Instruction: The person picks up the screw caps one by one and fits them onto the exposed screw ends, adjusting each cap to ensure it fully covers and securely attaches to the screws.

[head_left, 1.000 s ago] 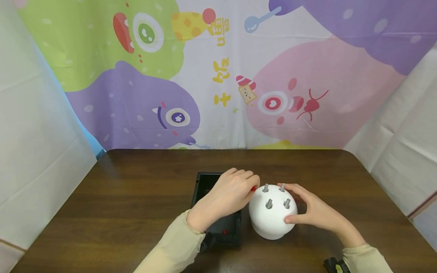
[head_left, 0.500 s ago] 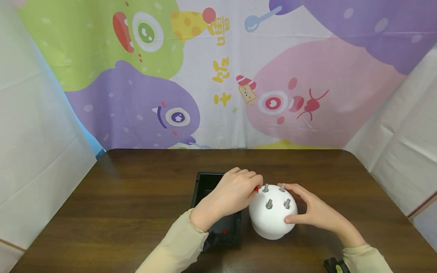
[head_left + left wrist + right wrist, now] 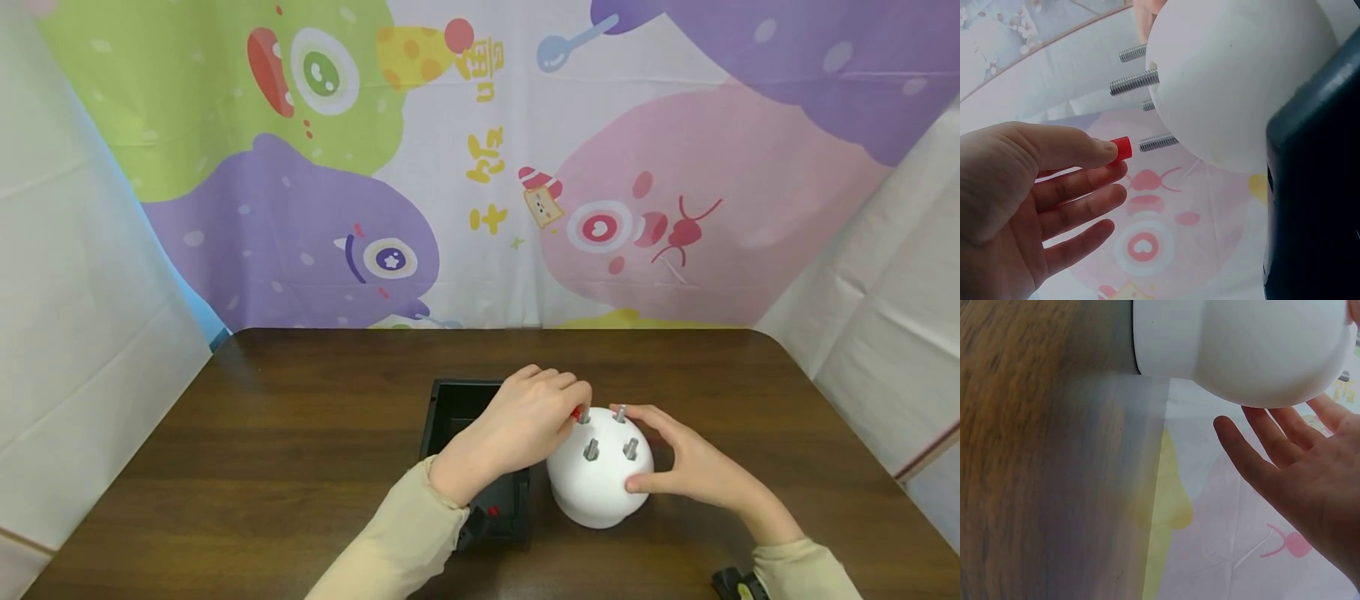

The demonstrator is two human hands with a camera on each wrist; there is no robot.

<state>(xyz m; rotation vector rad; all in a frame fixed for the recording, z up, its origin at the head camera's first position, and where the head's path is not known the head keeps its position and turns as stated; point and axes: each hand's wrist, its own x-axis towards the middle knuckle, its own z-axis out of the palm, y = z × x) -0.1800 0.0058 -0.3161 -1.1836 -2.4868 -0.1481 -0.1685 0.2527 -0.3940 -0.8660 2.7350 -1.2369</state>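
A white rounded dome (image 3: 596, 492) stands on the table with several threaded metal bolts (image 3: 592, 449) sticking out of its top. From the right, my right hand (image 3: 693, 462) holds it, thumb on the near side and fingers round the far side. Between thumb and index finger, my left hand (image 3: 513, 429) pinches a small red cylindrical cap (image 3: 1124, 149). In the left wrist view the cap lines up with the end of one bolt (image 3: 1159, 142), a narrow gap between them. The left hand's other fingers are spread loosely below the cap.
Left of the dome, partly under my left forearm, lies a black tray (image 3: 522, 500) with a small red piece (image 3: 492, 511) inside. All of it is on a dark brown wooden table (image 3: 300, 433). A printed cloth (image 3: 480, 283) hangs behind the table's far edge.
My left hand has moved to the right with the red cap, bringing it to the far-left bolt. The right hand and the dome have stayed in place.
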